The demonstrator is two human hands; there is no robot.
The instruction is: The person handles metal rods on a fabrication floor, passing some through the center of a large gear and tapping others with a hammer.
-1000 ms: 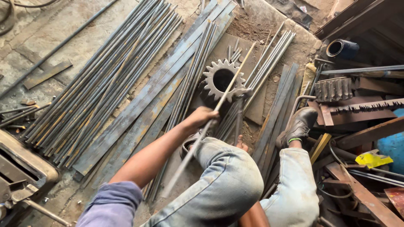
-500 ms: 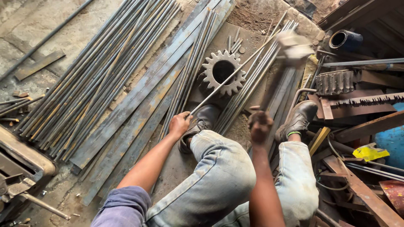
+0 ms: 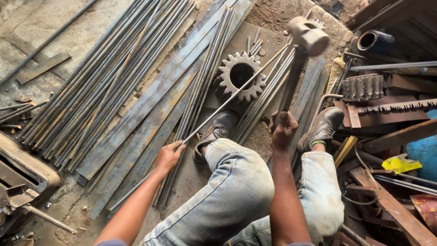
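Observation:
My left hand point(image 3: 169, 156) grips a thin steel rod point(image 3: 230, 99) that slants up to the right and lies across a large toothed gear wheel point(image 3: 241, 75) on the ground. My right hand point(image 3: 282, 129) is closed around the handle of a hammer point(image 3: 308, 34), whose blurred metal head is raised above the far end of the rod. I squat with both knees in faded jeans, one dark boot point(image 3: 217, 131) just below the gear and the other boot point(image 3: 324, 126) to the right.
Long steel rods point(image 3: 98, 86) and flat rusty bars point(image 3: 150, 114) cover the floor to the left. Scrap metal, a second toothed gear point(image 3: 363, 87), a saw-toothed strip point(image 3: 398, 109), a pipe end point(image 3: 374, 41) and a yellow rag point(image 3: 400, 163) crowd the right. A machine part point(image 3: 20, 175) sits lower left.
The hammer has come up in my right hand, from out of sight to raised over the rod's far end. My left hand slid back down the rod towards me.

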